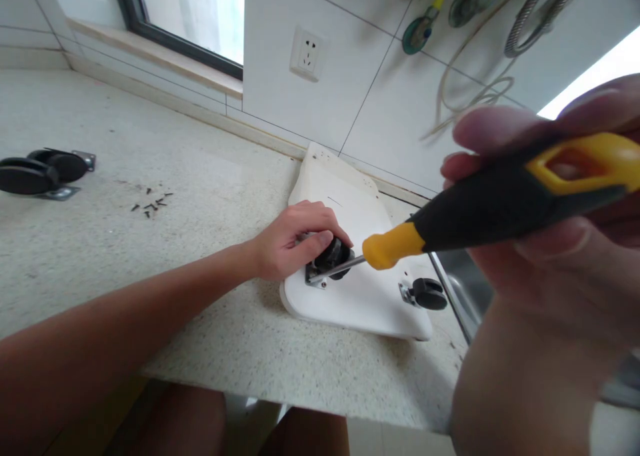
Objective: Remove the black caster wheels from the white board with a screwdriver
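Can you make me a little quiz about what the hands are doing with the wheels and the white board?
1. True or false: the right hand holds a screwdriver.
2. What does the left hand touch? A) a caster on the board B) the socket C) the loose screws
3. How many casters lie loose at the far left of the counter?

Key: 1 true. 2 A. 3 two.

open counter (125,243) left of board (350,209)
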Demonstrator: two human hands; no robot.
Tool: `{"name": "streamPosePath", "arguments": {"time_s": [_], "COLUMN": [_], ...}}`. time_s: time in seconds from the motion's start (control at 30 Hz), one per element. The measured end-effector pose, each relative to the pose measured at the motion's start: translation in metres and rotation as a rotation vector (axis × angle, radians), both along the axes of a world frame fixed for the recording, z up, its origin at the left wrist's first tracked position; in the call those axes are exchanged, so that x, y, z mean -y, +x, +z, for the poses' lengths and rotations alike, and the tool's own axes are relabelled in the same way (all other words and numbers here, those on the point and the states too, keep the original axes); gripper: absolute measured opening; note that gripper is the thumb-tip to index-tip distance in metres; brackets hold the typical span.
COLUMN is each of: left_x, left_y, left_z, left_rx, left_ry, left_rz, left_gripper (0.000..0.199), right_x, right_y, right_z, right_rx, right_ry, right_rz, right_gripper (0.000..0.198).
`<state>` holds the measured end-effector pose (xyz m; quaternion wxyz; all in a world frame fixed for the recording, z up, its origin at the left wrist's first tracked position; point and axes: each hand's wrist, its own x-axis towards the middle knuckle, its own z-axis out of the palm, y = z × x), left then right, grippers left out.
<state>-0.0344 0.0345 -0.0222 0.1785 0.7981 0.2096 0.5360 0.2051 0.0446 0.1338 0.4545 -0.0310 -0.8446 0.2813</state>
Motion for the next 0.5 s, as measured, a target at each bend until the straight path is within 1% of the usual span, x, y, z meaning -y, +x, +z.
{"name": "streamPosePath", "arguments": {"time_s": [0.03, 0.07, 0.1, 0.13, 0.2, 0.23, 0.27, 0.3, 0.37, 0.43, 0.5], "left_x": [0.0, 0.0, 0.001, 0.001, 0.001, 0.001, 0.001, 0.001, 0.001, 0.001, 0.001], "left_y": [0.0, 0.0, 0.0, 0.001, 0.001, 0.001, 0.001, 0.001, 0.001, 0.001, 0.001], "left_z": [0.0, 0.0, 0.0, 0.0, 0.0, -0.001, 0.0, 0.0, 0.0, 0.001, 0.001], "left_rx": [0.0, -0.002, -0.006, -0.012, -0.021, -0.022, -0.019, -0.011, -0.001, 0.004, 0.0], "left_ry": [0.001, 0.005, 0.012, 0.017, 0.022, 0.019, 0.016, 0.014, 0.013, 0.009, 0.004], "left_rz": [0.012, 0.025, 0.037, 0.046, 0.051, 0.047, 0.042, 0.039, 0.023, 0.015, 0.016], "left_gripper": [0.03, 0.03, 0.03, 0.031, 0.033, 0.033, 0.033, 0.033, 0.032, 0.03, 0.03], "right_x": [-0.001, -0.001, -0.001, 0.001, 0.005, 0.008, 0.01, 0.013, 0.016, 0.018, 0.019], "right_y": [-0.003, -0.007, -0.012, -0.018, -0.03, -0.035, -0.039, -0.042, -0.043, -0.039, -0.032], "right_z": [-0.004, -0.008, -0.012, -0.016, -0.023, -0.025, -0.026, -0.026, -0.024, -0.02, -0.018], "right_rx": [0.042, 0.042, -0.001, -0.062, -0.214, -0.272, -0.308, -0.323, -0.3, -0.25, -0.199], "right_ry": [0.005, 0.006, 0.015, 0.043, 0.114, 0.142, 0.165, 0.158, 0.104, 0.053, 0.006], "right_rz": [0.027, 0.013, -0.044, -0.131, -0.339, -0.406, -0.427, -0.411, -0.319, -0.24, -0.233], "right_gripper": [0.044, 0.047, 0.049, 0.05, 0.044, 0.042, 0.043, 0.046, 0.049, 0.045, 0.042]}}
